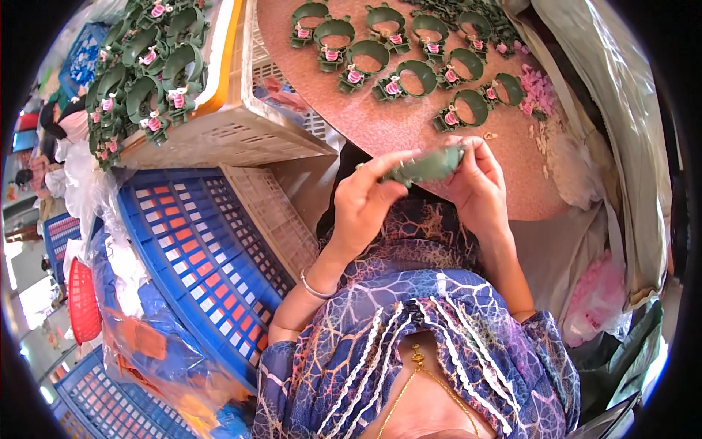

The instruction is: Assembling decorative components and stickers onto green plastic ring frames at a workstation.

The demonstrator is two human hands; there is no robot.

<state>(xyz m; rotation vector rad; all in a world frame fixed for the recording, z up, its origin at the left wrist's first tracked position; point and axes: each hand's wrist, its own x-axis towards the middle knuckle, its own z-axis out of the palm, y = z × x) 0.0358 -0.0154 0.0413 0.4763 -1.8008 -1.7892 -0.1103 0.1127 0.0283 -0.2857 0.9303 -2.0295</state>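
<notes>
Just past the near edge of the round pinkish table (395, 124), both hands hold up a dark green plastic ring-shaped piece (428, 168), slightly blurred. My left hand (362, 205) grips its left end between thumb and fingers. At the other end, my right hand (479, 186) pinches with thumb and forefinger; whether a small part is in that pinch is hidden. Several similar green rings (479, 110), each bearing a pink rose, stand in loose rows on the table beyond my hands. A heap of loose pink flowers (537, 91) and scattered small cream-coloured pieces (545, 150) lie to the right.
At upper left, more rose-trimmed green rings (142, 95) are piled by a white plastic crate (227, 135). A large blue basket (183, 241) stands below it, with a red basket (84, 300) farther left. A clear bag with pink contents (596, 296) sits at right.
</notes>
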